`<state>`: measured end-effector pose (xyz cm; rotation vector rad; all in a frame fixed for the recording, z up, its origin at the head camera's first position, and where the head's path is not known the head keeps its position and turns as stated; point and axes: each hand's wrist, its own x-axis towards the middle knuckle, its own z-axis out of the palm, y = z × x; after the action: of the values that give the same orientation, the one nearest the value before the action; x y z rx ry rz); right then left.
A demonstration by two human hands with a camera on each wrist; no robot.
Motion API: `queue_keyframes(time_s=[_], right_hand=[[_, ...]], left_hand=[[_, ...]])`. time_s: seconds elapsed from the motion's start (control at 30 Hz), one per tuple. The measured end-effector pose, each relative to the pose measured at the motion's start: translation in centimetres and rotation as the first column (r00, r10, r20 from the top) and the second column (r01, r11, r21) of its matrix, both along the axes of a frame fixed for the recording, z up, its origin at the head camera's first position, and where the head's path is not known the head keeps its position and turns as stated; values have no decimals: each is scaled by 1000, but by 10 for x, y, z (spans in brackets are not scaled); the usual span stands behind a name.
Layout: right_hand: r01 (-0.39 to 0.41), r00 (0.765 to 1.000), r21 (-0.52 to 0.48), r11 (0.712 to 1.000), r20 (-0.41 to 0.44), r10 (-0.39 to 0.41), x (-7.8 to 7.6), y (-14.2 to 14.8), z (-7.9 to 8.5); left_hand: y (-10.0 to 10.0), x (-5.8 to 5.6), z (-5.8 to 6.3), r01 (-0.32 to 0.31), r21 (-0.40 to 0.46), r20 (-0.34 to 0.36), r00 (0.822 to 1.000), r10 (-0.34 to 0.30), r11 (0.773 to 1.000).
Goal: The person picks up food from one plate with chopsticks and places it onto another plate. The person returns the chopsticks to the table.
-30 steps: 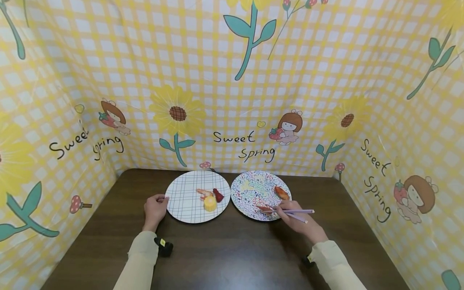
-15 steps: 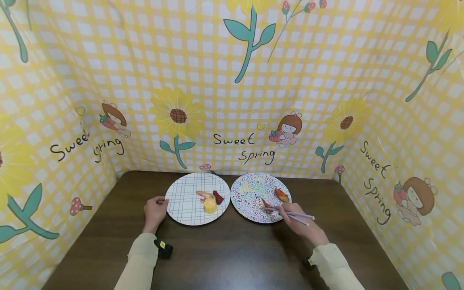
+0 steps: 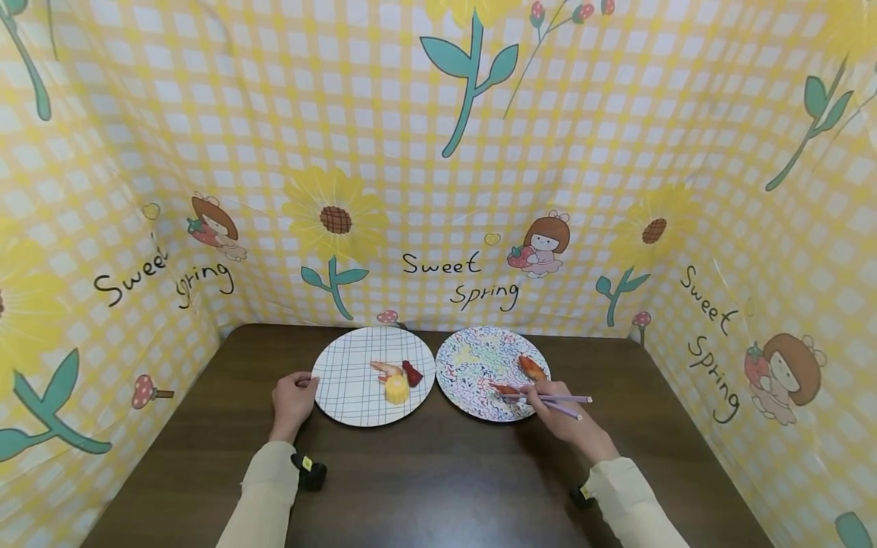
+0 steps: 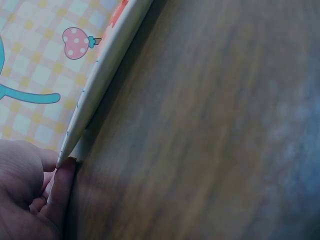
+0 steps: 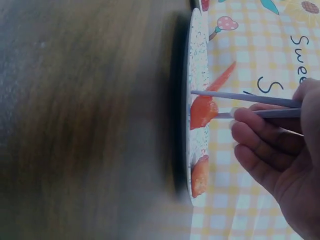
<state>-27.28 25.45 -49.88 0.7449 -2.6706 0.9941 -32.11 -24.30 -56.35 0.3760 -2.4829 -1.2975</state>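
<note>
My left hand point(image 3: 293, 399) pinches the left rim of a white plate with blue grid lines point(image 3: 342, 380); in the left wrist view the fingertips sit on both sides of its edge. My right hand point(image 3: 569, 418) holds a pair of pale purple chopsticks point(image 3: 565, 398) over a speckled multicoloured plate point(image 3: 466, 365). The chopstick tips are on either side of an orange-red food piece point(image 5: 204, 111) with a long pointed end. A browned, wing-like piece point(image 3: 530, 368) lies at that plate's right side. Whether the chopsticks grip the orange-red piece, I cannot tell.
On the grid plate lie a shrimp point(image 3: 385, 369), a yellow ridged round piece point(image 3: 397, 389) and a dark red piece point(image 3: 412, 373). Both plates stand side by side near the back of the dark wooden table point(image 3: 411, 487). A yellow checked cloth point(image 3: 438, 190) encloses the back and sides.
The orange-red piece and chopsticks turned with the right hand, its pointed end swinging up half a second ago and now back toward the left. The left hand stays at the grid plate's rim.
</note>
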Motion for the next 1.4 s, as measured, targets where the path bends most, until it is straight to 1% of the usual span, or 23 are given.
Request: queue_keyframes(time_s=[0.03, 0.07, 0.17, 0.23, 0.33, 0.4, 0.43, 0.53, 0.63, 0.7, 0.77, 0.8, 0.97, 1.03, 1.1, 1.23, 1.33, 1.4], right_hand=[[5, 1000, 12, 1000, 8, -5, 0, 1, 0], [3, 1000, 14, 1000, -3, -3, 0, 1, 1], [-23, 996, 3, 1000, -90, 23, -2, 4, 1], [-41, 985, -8, 999, -169, 39, -3, 5, 0], [-58, 975, -33, 998, -218, 49, -5, 6, -1], [-59, 976, -51, 997, -214, 47, -6, 6, -3], [-60, 979, -67, 996, -197, 46, -6, 6, -4], [-20, 994, -114, 993, -111, 8, -6, 6, -7], [35, 999, -138, 990, -29, -40, -7, 6, -9], [61, 998, -122, 991, -14, -63, -8, 7, -9], [61, 998, -105, 993, -17, -63, -7, 7, -8], [57, 998, -95, 994, -18, -59, -7, 7, -8], [17, 1000, -22, 1000, 23, -17, -1, 4, -2], [2, 1000, 8, 1000, 15, -2, 1, 3, 1], [-7, 1000, 29, 1000, -29, 8, 2, 2, 3], [-33, 992, -6, 999, -121, 32, 2, 3, 2], [-42, 986, -34, 999, -161, 36, -1, 5, -3], [-39, 984, -33, 999, -173, 33, -3, 6, -4]], left_hand=[[0, 0, 0, 1, -2, -4, 1000, -1, 1000], [0, 0, 0, 0, -1, -7, 1000, 0, 1000], [0, -1, 1, -5, -1, -10, 1000, 5, 1000], [-1, -2, 1, -11, 1, -11, 1000, 11, 1000], [0, -2, 1, -18, 2, -5, 1000, 18, 1000], [0, -2, 1, -17, 5, -4, 1000, 17, 1000], [0, -1, 1, -15, 5, -3, 1000, 15, 1000], [0, 0, 1, -6, 4, -7, 1000, 6, 1000], [-1, 1, 0, 1, 4, -9, 1000, -1, 1000], [0, 1, 0, 2, 4, -9, 1000, -2, 1000], [0, 0, -1, 0, 5, -3, 1000, 0, 1000], [0, 0, -1, 3, 4, -4, 1000, -3, 1000], [-1, -2, -2, 2, 7, 3, 1000, -2, 1000], [-1, -2, -2, -4, 6, 1, 1000, 4, 1000], [-1, -2, -2, -6, 4, -4, 1000, 6, 1000], [0, -1, -1, -8, 3, -5, 1000, 8, 1000], [0, 0, -1, -10, 2, 1, 1000, 10, 1000], [0, 0, 1, -11, 4, 2, 1000, 11, 1000]])
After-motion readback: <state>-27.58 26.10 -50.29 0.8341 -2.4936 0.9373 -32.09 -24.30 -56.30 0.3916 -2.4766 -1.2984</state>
